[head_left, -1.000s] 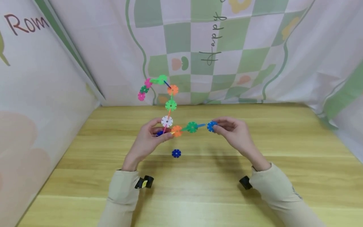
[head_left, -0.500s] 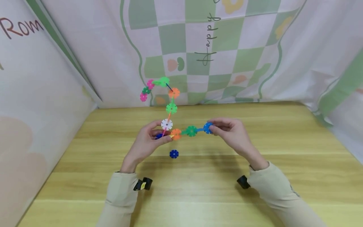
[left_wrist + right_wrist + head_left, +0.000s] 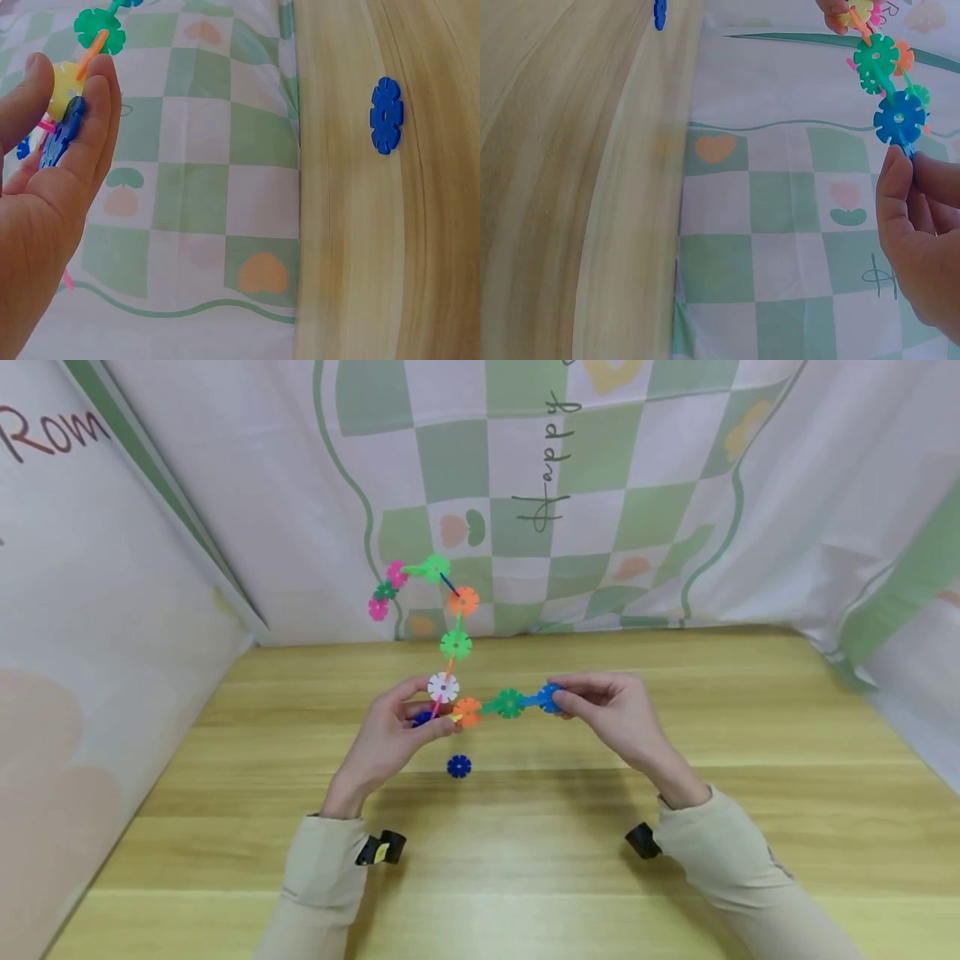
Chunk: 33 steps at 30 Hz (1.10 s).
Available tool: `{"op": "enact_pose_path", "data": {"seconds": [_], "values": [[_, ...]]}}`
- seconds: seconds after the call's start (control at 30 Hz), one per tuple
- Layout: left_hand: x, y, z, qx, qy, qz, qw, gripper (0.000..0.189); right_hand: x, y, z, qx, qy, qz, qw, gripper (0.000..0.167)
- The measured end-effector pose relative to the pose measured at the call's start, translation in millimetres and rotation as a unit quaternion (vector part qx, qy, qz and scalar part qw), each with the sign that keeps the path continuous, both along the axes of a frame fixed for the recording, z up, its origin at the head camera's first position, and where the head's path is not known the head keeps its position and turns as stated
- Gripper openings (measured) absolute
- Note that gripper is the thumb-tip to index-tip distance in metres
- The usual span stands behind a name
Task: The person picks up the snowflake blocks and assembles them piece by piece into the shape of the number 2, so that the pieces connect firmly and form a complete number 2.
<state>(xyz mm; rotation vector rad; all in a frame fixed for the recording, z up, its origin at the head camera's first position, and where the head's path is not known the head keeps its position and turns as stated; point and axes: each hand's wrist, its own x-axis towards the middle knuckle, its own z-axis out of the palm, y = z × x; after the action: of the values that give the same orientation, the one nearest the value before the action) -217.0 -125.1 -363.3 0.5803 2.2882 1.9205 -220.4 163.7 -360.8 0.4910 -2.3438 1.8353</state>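
A chain of slotted plastic snowflake discs (image 3: 456, 646) in several colours is held up over the table, curving up and leftward at its far end. My left hand (image 3: 382, 735) pinches it low down near a yellow disc (image 3: 66, 91), with a dark blue disc (image 3: 63, 133) lying against its fingers. From there an orange disc (image 3: 468, 713), a green disc (image 3: 510, 703) and a blue disc (image 3: 899, 118) run to the right. My right hand (image 3: 622, 718) pinches another blue disc (image 3: 551, 697) between thumb and fingers, its edge meeting the chain's blue end disc.
A loose dark blue disc (image 3: 459, 767) lies on the wooden table (image 3: 510, 877) below the hands. Behind the table hangs a checked green and white cloth (image 3: 517, 460), and a pale printed cloth (image 3: 112, 577) stands along the left side.
My right hand has brought its blue disc leftward, closing the small gap to the chain's blue end disc. The left hand keeps its hold on the chain. The view has shifted slightly.
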Motion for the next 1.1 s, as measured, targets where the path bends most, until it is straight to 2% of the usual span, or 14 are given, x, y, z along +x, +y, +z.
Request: {"op": "enact_pose_path", "data": {"seconds": [0.13,0.37,0.57,0.8,0.9,1.0,1.1], "values": [[-0.4,0.1,-0.8,-0.009,-0.002,0.003,1.0000,0.039,0.4,-1,0.5,-0.007,0.005,-0.001,1.0000,0.022],[-1.8,1.0,0.2,0.022,0.001,-0.009,0.9997,0.040,0.0,-1,2.2,0.002,-0.004,0.005,1.0000,0.024],[0.4,0.9,2.6,0.015,0.001,0.005,0.9999,0.040,0.3,2,3.5,0.017,-0.020,0.014,0.9996,0.030],[1.6,-0.3,6.1,0.020,-0.002,0.004,0.9998,0.039,0.3,6,6.4,0.062,-0.021,-0.023,0.9976,0.040],[2.0,-0.7,6.7,0.010,-0.003,0.007,0.9999,0.039,-1.1,7,3.7,0.076,-0.038,-0.033,0.9959,0.041],[2.4,-1.0,6.3,0.000,-0.002,0.010,0.9999,0.039,-3.1,7,-2.7,0.097,-0.053,-0.031,0.9934,0.035],[2.0,-0.5,5.9,0.012,-0.001,0.002,0.9999,0.038,-6.2,2,-11.5,0.115,-0.066,-0.018,0.9910,0.030]]}}
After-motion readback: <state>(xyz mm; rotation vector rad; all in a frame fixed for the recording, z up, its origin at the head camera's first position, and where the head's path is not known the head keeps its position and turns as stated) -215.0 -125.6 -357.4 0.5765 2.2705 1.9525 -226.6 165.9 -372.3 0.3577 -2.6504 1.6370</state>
